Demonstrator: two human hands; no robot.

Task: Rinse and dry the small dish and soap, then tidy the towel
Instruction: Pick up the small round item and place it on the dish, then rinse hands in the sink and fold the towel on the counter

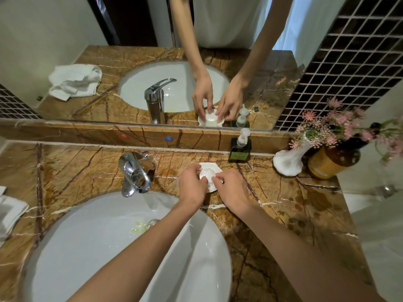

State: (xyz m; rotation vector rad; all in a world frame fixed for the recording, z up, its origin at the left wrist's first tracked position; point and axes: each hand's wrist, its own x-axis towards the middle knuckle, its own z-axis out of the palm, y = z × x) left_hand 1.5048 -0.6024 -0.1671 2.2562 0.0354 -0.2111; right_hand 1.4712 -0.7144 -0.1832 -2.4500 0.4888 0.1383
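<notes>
A small white scalloped dish (pixel 209 167) sits on the brown marble counter (pixel 283 205) to the right of the faucet. A round translucent white soap (pixel 206 174) lies in it. My left hand (pixel 192 184) and my right hand (pixel 232 187) meet over the dish, fingertips pinching the soap from both sides. The dish's front part is hidden under my fingers. A white towel (pixel 9 211) lies crumpled at the far left edge of the counter, only partly in view.
The white sink basin (pixel 87 247) lies below my forearms, with a yellowish smear near its drain. A chrome faucet (pixel 133 173) stands behind it. A dark soap dispenser (pixel 239 147), a white vase with pink flowers (pixel 290 162) and a brown jar (pixel 329 163) line the mirror ledge.
</notes>
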